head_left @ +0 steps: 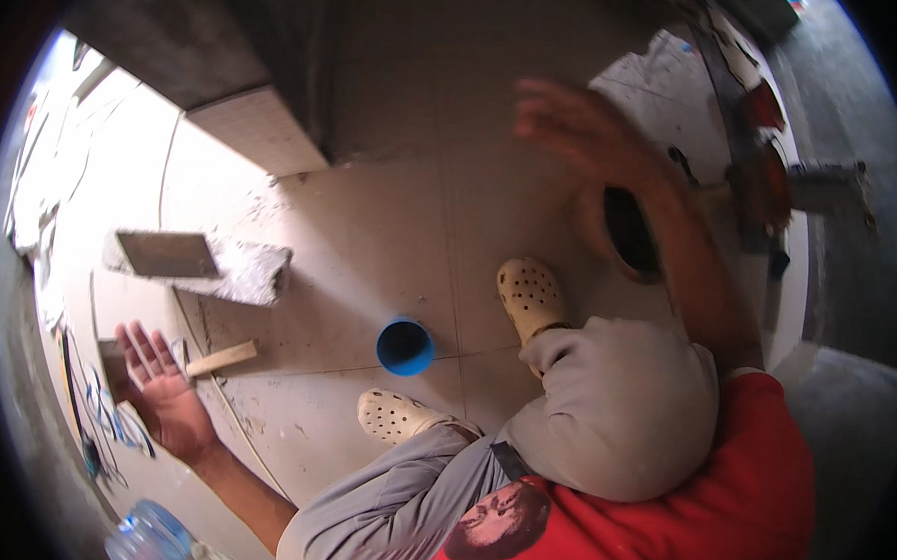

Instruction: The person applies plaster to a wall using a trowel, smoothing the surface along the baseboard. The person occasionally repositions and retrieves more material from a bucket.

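Note:
My left hand (168, 403) is held out palm up at the left, fingers spread and nothing in it. Just to its right lies a short wooden piece (222, 358) on the tiled floor. My right hand (576, 120) is raised at the upper right, blurred by motion; its fingers look stretched out and seem to hold nothing. Under my right forearm stands a round container with a dark inside (631, 233), partly hidden by the arm. Between my hands, in front of my feet, sits a blue round container (406, 346), its dark inside showing.
A rough grey block (259, 274) with a flat grey plate (167, 255) on it lies at the left. Tangled cables (107, 415) and a clear plastic bottle (147, 535) are at the lower left. A large panel edge (260, 132) juts in above. My clogs (531, 289) flank the blue container.

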Action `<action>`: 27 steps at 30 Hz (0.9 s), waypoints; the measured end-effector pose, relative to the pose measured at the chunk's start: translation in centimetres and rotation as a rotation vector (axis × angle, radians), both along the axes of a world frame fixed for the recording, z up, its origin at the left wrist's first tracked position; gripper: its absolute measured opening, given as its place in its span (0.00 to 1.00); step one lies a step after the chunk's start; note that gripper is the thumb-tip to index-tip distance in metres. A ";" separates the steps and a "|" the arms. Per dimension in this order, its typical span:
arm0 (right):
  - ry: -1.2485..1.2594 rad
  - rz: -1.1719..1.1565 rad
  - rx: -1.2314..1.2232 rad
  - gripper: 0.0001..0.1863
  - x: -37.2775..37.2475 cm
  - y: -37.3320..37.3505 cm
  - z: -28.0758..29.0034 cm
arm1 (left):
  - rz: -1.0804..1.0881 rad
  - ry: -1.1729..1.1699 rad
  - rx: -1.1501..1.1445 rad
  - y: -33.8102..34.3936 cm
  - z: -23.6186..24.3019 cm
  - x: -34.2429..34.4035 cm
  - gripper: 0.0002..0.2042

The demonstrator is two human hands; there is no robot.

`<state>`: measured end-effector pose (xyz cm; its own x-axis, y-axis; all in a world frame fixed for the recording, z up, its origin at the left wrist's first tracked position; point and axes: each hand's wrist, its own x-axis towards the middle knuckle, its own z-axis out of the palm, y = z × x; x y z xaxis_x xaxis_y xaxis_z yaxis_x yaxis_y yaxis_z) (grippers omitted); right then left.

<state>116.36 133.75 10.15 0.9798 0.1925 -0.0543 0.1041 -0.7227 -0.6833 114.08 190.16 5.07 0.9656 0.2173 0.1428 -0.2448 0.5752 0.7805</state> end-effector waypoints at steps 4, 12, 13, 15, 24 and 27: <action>-0.044 -0.507 0.070 0.23 -6.0 -9.9 6.2 | 0.078 0.048 -0.004 -1.2 1.9 1.1 0.36; -0.169 -0.031 -0.771 0.30 -10.2 -29.8 0.4 | -0.032 0.081 0.017 -4.3 4.6 2.3 0.30; -0.081 -0.100 -0.675 0.33 -9.5 -31.4 -2.1 | -0.041 0.103 0.004 -4.4 4.6 2.1 0.30; 0.188 -0.406 -0.451 0.36 -8.7 -33.0 -6.8 | -0.069 0.096 0.041 -4.6 4.3 1.5 0.29; 0.662 -0.473 -0.183 0.36 -7.9 -33.5 -9.0 | -0.252 0.100 0.180 -7.8 5.9 -1.0 0.26; 0.729 -0.515 -0.060 0.35 -7.8 -38.7 -10.4 | -0.233 0.127 0.255 -10.8 6.8 -1.0 0.24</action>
<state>108.58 95.09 -0.22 0.6622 -0.2844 -0.6932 -0.6883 -0.5965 -0.4128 113.08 179.34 11.82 0.9985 -0.0376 0.0396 -0.0219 0.3875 0.9216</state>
